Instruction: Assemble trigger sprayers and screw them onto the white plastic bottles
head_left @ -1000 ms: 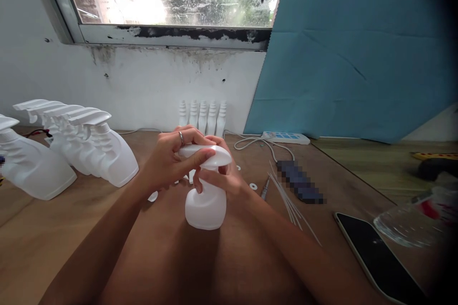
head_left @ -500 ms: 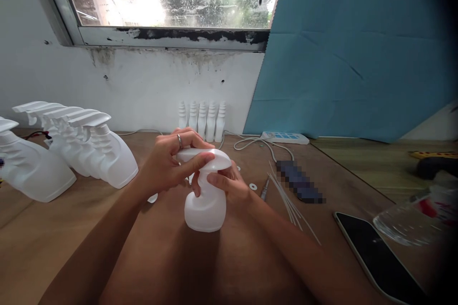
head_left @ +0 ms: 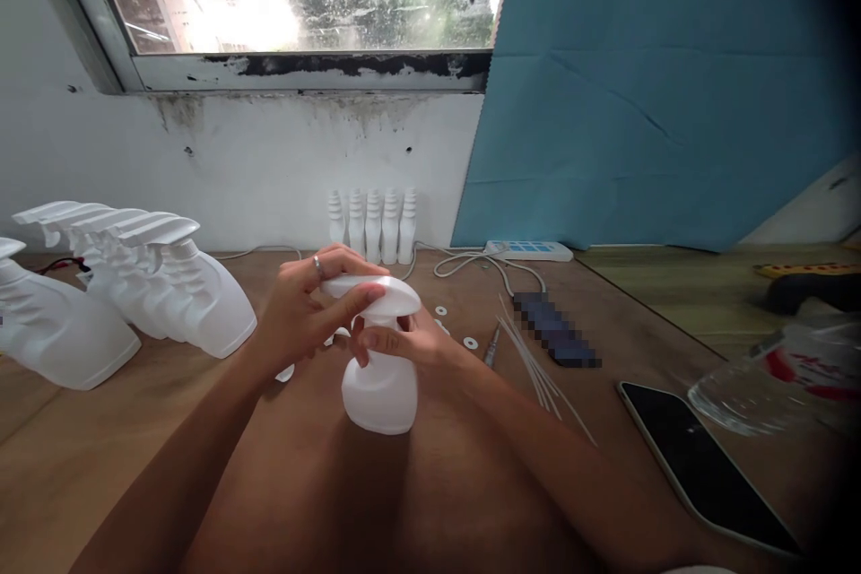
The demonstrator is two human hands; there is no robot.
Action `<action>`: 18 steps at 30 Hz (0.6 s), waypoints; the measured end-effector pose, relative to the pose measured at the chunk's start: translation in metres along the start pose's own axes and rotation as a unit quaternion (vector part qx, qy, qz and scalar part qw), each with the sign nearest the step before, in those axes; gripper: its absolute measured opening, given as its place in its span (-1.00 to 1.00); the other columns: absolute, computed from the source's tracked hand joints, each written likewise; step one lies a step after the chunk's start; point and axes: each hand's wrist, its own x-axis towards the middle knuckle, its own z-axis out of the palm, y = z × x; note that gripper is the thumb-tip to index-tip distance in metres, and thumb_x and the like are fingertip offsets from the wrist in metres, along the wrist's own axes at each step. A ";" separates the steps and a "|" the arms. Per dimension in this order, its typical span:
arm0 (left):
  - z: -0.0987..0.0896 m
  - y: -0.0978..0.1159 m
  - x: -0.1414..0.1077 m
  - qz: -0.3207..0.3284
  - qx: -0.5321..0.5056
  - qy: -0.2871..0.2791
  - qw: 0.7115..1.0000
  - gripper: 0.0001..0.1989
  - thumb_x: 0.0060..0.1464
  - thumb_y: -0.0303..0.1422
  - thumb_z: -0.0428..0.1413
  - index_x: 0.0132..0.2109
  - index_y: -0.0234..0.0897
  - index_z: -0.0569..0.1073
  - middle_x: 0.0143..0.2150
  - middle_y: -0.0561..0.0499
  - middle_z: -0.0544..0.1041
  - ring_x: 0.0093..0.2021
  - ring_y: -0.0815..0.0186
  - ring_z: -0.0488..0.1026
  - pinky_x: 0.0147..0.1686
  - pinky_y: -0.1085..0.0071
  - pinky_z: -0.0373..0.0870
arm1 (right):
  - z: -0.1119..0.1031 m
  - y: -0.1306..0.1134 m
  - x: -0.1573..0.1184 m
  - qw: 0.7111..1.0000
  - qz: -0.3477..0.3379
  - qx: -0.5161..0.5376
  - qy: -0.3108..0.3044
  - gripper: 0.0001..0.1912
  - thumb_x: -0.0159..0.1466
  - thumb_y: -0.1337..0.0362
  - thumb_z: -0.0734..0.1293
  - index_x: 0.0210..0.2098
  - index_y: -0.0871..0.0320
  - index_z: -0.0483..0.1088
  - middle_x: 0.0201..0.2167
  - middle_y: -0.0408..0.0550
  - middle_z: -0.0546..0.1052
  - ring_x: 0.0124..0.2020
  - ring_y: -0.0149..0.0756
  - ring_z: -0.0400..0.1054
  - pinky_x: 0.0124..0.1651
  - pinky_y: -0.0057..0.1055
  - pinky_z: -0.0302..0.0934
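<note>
Brown tabletop [head_left: 289, 493] beneath a streaked window [head_left: 323, 0], with blue cloth [head_left: 639, 108] at right. Upright on it at centre: white spray bottle [head_left: 380, 399], capped by a white spray head [head_left: 396, 294]. Clasped around the spray head from above: left hand [head_left: 309, 300], thumb across the top. Wrapped about the neck [head_left: 380, 321] just below: right hand [head_left: 421, 341]. Done, apparently: spray head set over the neck. Uncertain: whether fully fastened, with the join masked by the grip; likewise whether fitted inside with a tube. Loose near the right forearm, seemingly unused: white rings [head_left: 470, 343] and thin tubes [head_left: 531, 363]. Off to the left, seemingly further along: row of white spray bottles [head_left: 215, 305], complete with heads. Farther back, against the wall [head_left: 269, 161]: slim ribbed white pieces [head_left: 373, 229]. Outermost at right: phone [head_left: 700, 457] and clear bottle [head_left: 753, 386].
</note>
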 end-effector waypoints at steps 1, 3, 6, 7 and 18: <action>0.000 -0.001 -0.003 0.006 -0.008 0.016 1.000 -0.85 0.13 -0.26 0.18 -0.18 -0.21 0.53 -0.20 -0.02 0.53 -0.26 0.32 0.48 -0.30 0.45 0.44 | -0.001 0.000 0.000 1.000 0.022 -0.006 -0.020 -0.69 0.12 0.10 0.44 -0.29 0.16 0.35 -0.49 -0.18 0.44 -0.45 -0.33 0.37 -0.37 -0.37 0.25; 0.000 -0.007 -0.014 0.017 -0.035 0.067 0.997 -0.76 0.13 -0.24 0.17 -0.05 -0.15 0.47 -0.05 -0.06 0.50 -0.09 0.24 0.45 -0.14 0.37 0.44 | -0.002 -0.002 -0.001 0.997 0.061 -0.019 -0.049 -0.74 0.14 0.12 0.43 -0.39 0.17 0.35 -0.52 -0.19 0.43 -0.44 -0.37 0.34 -0.37 -0.41 0.22; -0.002 -0.021 -0.043 -0.013 -0.082 0.126 0.989 -0.65 0.17 -0.22 0.13 0.10 -0.08 0.36 0.05 -0.09 0.42 -0.06 0.23 0.42 -0.14 0.34 0.45 | 0.003 -0.007 -0.004 0.998 0.056 -0.004 -0.039 -0.78 0.18 0.16 0.39 -0.41 0.17 0.33 -0.54 -0.21 0.40 -0.48 -0.42 0.28 -0.37 -0.43 0.19; -0.001 -0.027 -0.056 -0.036 -0.089 0.122 0.988 -0.64 0.19 -0.22 0.10 0.12 -0.07 0.34 0.03 -0.09 0.42 -0.10 0.24 0.43 -0.17 0.35 0.46 | 0.005 -0.009 -0.005 0.998 0.051 0.006 -0.035 -0.79 0.18 0.17 0.39 -0.39 0.17 0.34 -0.53 -0.21 0.40 -0.47 -0.41 0.29 -0.37 -0.43 0.20; 0.020 -0.032 -0.170 -0.230 0.035 -0.027 0.972 -0.55 0.05 -0.20 0.20 0.11 0.06 0.36 -0.01 0.03 0.57 -0.04 0.07 0.54 -0.06 0.19 0.53 | -0.001 -0.015 -0.057 0.989 0.135 -0.053 -0.031 -0.07 0.09 0.09 0.49 0.35 -0.05 0.02 0.19 0.05 0.32 0.07 -0.16 0.33 0.12 -0.18 0.24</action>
